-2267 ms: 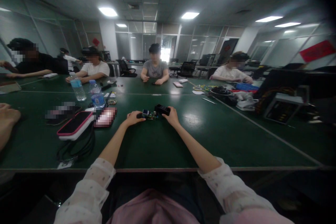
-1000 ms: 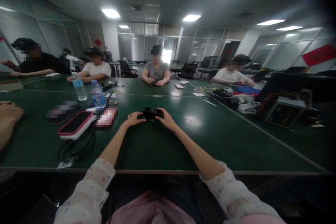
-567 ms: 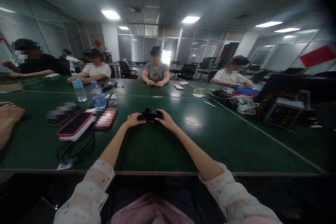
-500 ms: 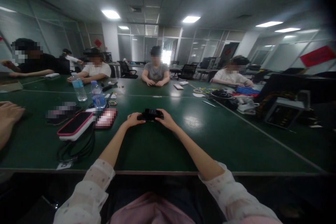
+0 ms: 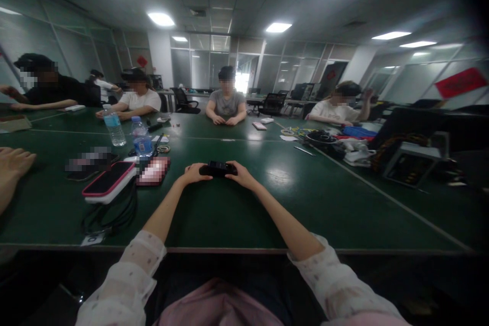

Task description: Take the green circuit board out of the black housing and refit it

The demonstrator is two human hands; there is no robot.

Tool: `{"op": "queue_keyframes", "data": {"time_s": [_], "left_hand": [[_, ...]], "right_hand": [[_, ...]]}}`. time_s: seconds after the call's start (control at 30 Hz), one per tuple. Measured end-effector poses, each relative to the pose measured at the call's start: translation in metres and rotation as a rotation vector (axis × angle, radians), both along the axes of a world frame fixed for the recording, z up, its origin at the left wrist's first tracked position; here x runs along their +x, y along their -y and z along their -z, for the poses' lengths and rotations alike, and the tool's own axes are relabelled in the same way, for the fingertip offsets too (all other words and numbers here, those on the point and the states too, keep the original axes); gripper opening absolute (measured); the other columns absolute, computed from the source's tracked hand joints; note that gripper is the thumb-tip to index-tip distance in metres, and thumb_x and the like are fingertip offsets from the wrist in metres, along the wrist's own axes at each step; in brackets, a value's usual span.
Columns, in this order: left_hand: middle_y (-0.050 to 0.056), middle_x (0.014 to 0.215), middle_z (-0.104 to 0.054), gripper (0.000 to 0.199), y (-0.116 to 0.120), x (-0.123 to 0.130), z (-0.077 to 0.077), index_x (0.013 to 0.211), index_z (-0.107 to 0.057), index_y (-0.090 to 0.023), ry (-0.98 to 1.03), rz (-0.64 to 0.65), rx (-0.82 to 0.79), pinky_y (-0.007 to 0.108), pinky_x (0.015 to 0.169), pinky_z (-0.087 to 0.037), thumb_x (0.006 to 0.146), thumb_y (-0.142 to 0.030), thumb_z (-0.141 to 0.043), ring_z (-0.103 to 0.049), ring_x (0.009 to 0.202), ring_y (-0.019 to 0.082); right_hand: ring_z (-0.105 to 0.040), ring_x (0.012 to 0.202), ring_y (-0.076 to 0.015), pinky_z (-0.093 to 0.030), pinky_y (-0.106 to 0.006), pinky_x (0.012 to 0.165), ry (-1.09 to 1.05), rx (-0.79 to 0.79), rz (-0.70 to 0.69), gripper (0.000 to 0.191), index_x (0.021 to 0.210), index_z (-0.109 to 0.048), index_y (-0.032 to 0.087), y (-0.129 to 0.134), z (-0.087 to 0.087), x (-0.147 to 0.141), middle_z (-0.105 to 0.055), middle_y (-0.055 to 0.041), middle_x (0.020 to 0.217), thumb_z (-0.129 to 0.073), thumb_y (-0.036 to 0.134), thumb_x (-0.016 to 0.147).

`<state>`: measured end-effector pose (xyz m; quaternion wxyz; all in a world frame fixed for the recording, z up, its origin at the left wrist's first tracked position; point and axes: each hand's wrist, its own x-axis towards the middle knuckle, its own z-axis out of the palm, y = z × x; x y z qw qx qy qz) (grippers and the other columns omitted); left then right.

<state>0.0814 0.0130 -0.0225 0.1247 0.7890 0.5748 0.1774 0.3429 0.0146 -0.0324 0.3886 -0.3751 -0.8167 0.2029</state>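
A small black device [image 5: 218, 168] lies low over the green table [image 5: 229, 214], gripped from both sides. My left hand [image 5: 194, 173] holds its left end, with the thumb along the near side. On its right end is my right hand [image 5: 239, 173], thumb also at the near edge. What the device is, I cannot make out. To the left of my left hand lies a pink case-like item [image 5: 153, 171], partly blurred out.
Left of my arms are a phone with a pink edge [image 5: 109, 181], black cables [image 5: 114, 219] and two bottles [image 5: 142, 142]. A power supply box [image 5: 412, 163] stands at the right. A person's hand [image 5: 15, 163] rests at the left edge. Several people sit around.
The black device has tilted flatter between my hands, its top face now less upright. Across the table at the right, a person has raised a hand.
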Motion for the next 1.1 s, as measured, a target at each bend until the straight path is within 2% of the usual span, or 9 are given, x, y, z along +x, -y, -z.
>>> {"op": "queue_keyframes", "data": {"time_s": [0.37,0.7,0.9,1.1], "left_hand": [[0.004,0.131,-0.059,0.063,-0.012,-0.005,0.011,0.124,-0.056,-0.028,0.018,-0.003,0.002,0.041,0.106,-0.033,0.074,-0.066,-0.061,-0.049,0.125,0.027],[0.003,0.128,-0.061,0.061,-0.008,-0.002,0.007,0.123,-0.058,-0.028,-0.013,-0.018,0.006,0.039,0.104,-0.035,0.074,-0.064,-0.062,-0.052,0.123,0.027],[0.005,0.13,-0.059,0.068,-0.01,-0.003,0.011,0.125,-0.056,-0.027,-0.017,0.001,0.034,0.042,0.105,-0.034,0.071,-0.067,-0.063,-0.05,0.125,0.029],[0.004,0.132,-0.058,0.061,-0.009,-0.003,0.011,0.124,-0.057,-0.028,-0.003,0.0,0.041,0.043,0.106,-0.032,0.077,-0.066,-0.057,-0.048,0.126,0.028]], "right_hand": [[-0.06,0.107,-0.0214,-0.046,-0.04,0.097,-0.067,-0.031,-0.007,0.049,0.12,-0.053,0.022,-0.001,0.006,-0.003,-0.061,-0.0065,0.116,-0.07,0.026,0.074],[-0.061,0.105,-0.0221,-0.047,-0.04,0.094,-0.102,-0.034,0.039,0.052,0.118,-0.054,0.021,-0.002,0.011,-0.007,-0.063,-0.0065,0.113,-0.074,0.026,0.071],[-0.061,0.104,-0.0216,-0.047,-0.04,0.094,-0.173,-0.063,0.028,0.051,0.116,-0.054,0.022,-0.008,0.018,-0.006,-0.062,-0.0058,0.111,-0.074,0.03,0.07],[-0.06,0.107,-0.0223,-0.048,-0.039,0.094,-0.33,-0.108,0.013,0.053,0.117,-0.053,0.022,-0.014,0.008,-0.002,-0.062,-0.0071,0.113,-0.074,0.036,0.07]]}}
